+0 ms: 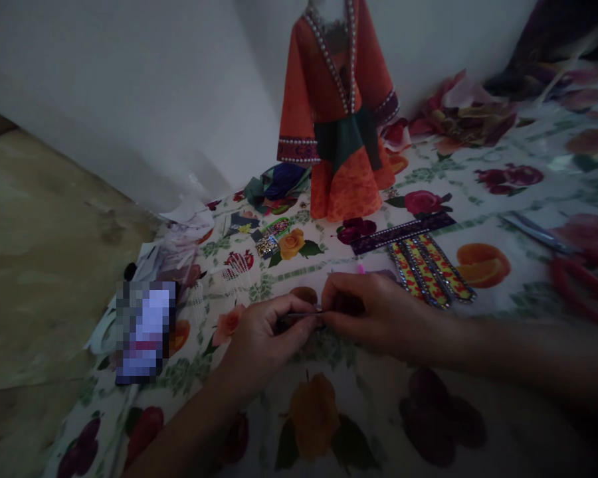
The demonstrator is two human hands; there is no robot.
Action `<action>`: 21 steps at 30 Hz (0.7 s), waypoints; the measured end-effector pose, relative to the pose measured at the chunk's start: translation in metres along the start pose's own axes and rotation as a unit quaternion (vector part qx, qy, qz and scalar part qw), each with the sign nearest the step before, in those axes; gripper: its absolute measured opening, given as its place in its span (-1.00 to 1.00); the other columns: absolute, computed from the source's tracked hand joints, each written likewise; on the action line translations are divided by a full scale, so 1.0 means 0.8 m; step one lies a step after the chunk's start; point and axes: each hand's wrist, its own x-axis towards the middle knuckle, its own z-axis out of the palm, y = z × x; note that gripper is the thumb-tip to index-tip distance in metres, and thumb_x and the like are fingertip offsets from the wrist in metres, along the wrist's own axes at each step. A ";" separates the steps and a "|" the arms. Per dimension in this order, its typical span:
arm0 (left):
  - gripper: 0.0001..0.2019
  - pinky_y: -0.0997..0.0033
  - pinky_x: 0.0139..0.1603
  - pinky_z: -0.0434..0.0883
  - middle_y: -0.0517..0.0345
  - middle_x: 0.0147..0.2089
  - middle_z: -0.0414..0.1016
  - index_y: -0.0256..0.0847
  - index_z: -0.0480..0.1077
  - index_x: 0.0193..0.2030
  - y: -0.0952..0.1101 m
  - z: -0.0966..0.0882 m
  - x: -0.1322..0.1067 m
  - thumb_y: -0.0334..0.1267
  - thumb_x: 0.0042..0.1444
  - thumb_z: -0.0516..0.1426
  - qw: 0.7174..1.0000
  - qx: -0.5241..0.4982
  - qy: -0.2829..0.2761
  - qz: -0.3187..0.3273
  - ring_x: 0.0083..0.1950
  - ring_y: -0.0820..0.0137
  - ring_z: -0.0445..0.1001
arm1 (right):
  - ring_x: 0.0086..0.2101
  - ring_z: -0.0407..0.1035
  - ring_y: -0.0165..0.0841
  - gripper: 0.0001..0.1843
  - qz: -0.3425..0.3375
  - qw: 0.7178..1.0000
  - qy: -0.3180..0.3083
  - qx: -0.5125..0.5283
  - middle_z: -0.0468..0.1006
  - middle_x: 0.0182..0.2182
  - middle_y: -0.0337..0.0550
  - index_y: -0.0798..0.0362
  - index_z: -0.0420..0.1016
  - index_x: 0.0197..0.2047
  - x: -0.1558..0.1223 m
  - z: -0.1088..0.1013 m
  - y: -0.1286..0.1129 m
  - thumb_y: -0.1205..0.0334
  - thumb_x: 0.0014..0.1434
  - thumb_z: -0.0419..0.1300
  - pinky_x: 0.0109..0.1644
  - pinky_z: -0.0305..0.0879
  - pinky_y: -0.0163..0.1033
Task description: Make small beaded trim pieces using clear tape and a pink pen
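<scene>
My left hand (264,335) and my right hand (373,312) meet over the fruit-and-flower tablecloth (428,411). Both pinch a thin dark strip (303,313) stretched between their fingertips. A small pink tip (361,269) shows just above my right hand. Beyond the hands stands a small orange robe (341,113) with beaded edging and a dark green sash, upright on a form. Beaded trim strips (428,269) in red and yellow lie right of my right hand, below a long dark purple trim (403,232).
Red-handled scissors (573,265) lie at the right edge. Fabric scraps (274,182) and small decorated pieces (269,242) sit left of the robe. A pile of cloth (468,116) lies at the back right. A phone (144,332) rests near the table's left edge, by the white wall.
</scene>
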 end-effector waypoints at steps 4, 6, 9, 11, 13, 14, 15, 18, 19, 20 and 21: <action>-0.82 0.52 -0.48 0.39 0.13 -0.41 0.52 -0.25 0.52 -0.29 0.000 0.001 -0.002 -0.16 0.08 0.21 1.000 -0.014 -0.001 -0.001 -0.47 0.44 0.45 | -0.48 0.27 -0.50 -0.95 -0.004 1.000 0.000 0.001 0.41 -0.52 -0.36 0.04 0.41 -0.35 -0.001 0.000 0.001 0.34 0.15 0.21 -0.46 0.12 -0.38; -0.82 0.50 -0.45 0.41 0.12 -0.39 0.52 -0.25 0.52 -0.29 0.000 0.001 -0.002 -0.17 0.08 0.21 1.000 -0.016 0.001 0.001 -0.45 0.43 0.46 | -0.48 0.28 -0.50 -0.95 -0.004 1.000 -0.002 -0.001 0.42 -0.52 -0.37 0.04 0.41 -0.35 -0.001 0.001 0.001 0.34 0.15 0.21 -0.46 0.12 -0.38; -0.83 0.49 -0.43 0.42 0.11 -0.37 0.52 -0.25 0.53 -0.29 0.000 0.001 -0.002 -0.18 0.08 0.21 1.000 -0.021 0.003 0.003 -0.43 0.42 0.46 | -0.48 0.28 -0.51 -0.95 -0.005 1.000 -0.001 -0.003 0.42 -0.52 -0.37 0.04 0.41 -0.35 0.001 0.002 0.001 0.34 0.16 0.20 -0.46 0.12 -0.38; -0.83 0.50 -0.43 0.41 0.11 -0.37 0.52 -0.26 0.53 -0.31 0.000 0.001 -0.001 -0.19 0.07 0.21 1.000 -0.024 0.002 0.008 -0.43 0.43 0.45 | -0.48 0.29 -0.51 -0.95 -0.006 1.000 0.000 -0.001 0.43 -0.52 -0.38 0.04 0.41 -0.35 0.002 0.003 0.002 0.32 0.17 0.20 -0.46 0.12 -0.38; -0.84 0.51 -0.44 0.40 0.12 -0.37 0.51 -0.26 0.52 -0.32 0.000 0.001 -0.001 -0.19 0.07 0.21 0.999 -0.031 0.002 0.012 -0.44 0.44 0.44 | -0.48 0.30 -0.50 -0.96 -0.004 1.000 0.000 -0.001 0.44 -0.52 -0.37 0.04 0.42 -0.34 0.001 0.003 0.002 0.30 0.17 0.20 -0.46 0.13 -0.38; -0.84 0.51 -0.44 0.40 0.12 -0.38 0.51 -0.26 0.52 -0.32 0.000 0.001 0.000 -0.19 0.07 0.21 0.999 -0.035 0.002 0.011 -0.44 0.44 0.44 | -0.48 0.30 -0.50 -0.96 -0.003 1.000 0.000 -0.002 0.44 -0.52 -0.37 0.04 0.42 -0.34 0.001 0.003 0.002 0.30 0.17 0.20 -0.46 0.13 -0.38; -0.84 0.51 -0.44 0.40 0.12 -0.37 0.51 -0.26 0.52 -0.32 -0.001 0.001 0.000 -0.20 0.07 0.21 0.999 -0.039 0.000 0.011 -0.44 0.44 0.44 | -0.48 0.30 -0.51 -0.96 -0.002 1.000 0.001 -0.003 0.44 -0.52 -0.37 0.04 0.43 -0.34 0.000 0.004 0.002 0.30 0.17 0.20 -0.46 0.13 -0.38; -0.83 0.53 -0.44 0.39 0.13 -0.37 0.50 -0.26 0.51 -0.29 -0.003 0.001 0.001 -0.19 0.08 0.20 0.999 -0.048 -0.008 0.012 -0.44 0.45 0.44 | -0.49 0.29 -0.52 -0.96 -0.006 1.000 0.004 -0.004 0.43 -0.53 -0.38 0.04 0.43 -0.35 -0.002 0.004 0.002 0.32 0.15 0.21 -0.46 0.13 -0.39; -0.82 0.53 -0.44 0.39 0.14 -0.37 0.50 -0.27 0.51 -0.28 -0.003 0.001 0.000 -0.19 0.07 0.21 0.998 -0.052 -0.014 0.011 -0.44 0.46 0.44 | -0.49 0.28 -0.52 -0.96 -0.009 1.000 0.005 -0.002 0.43 -0.53 -0.39 0.04 0.43 -0.35 -0.002 0.004 0.002 0.33 0.15 0.21 -0.47 0.13 -0.39; -0.82 0.54 -0.44 0.38 0.15 -0.39 0.49 -0.27 0.50 -0.28 -0.003 0.001 0.000 -0.19 0.07 0.22 0.998 -0.055 -0.020 0.006 -0.44 0.47 0.44 | -0.49 0.29 -0.52 -0.96 -0.011 1.000 0.004 0.000 0.43 -0.53 -0.39 0.04 0.43 -0.34 -0.003 0.004 0.002 0.34 0.15 0.21 -0.46 0.14 -0.39; -0.81 0.56 -0.45 0.37 0.16 -0.41 0.48 -0.27 0.51 -0.27 -0.002 0.001 0.000 -0.18 0.07 0.23 0.998 -0.053 -0.026 0.000 -0.45 0.48 0.43 | -0.49 0.29 -0.52 -0.96 -0.013 1.000 0.004 0.001 0.43 -0.52 -0.40 0.04 0.43 -0.34 -0.003 0.004 0.003 0.35 0.14 0.20 -0.46 0.14 -0.39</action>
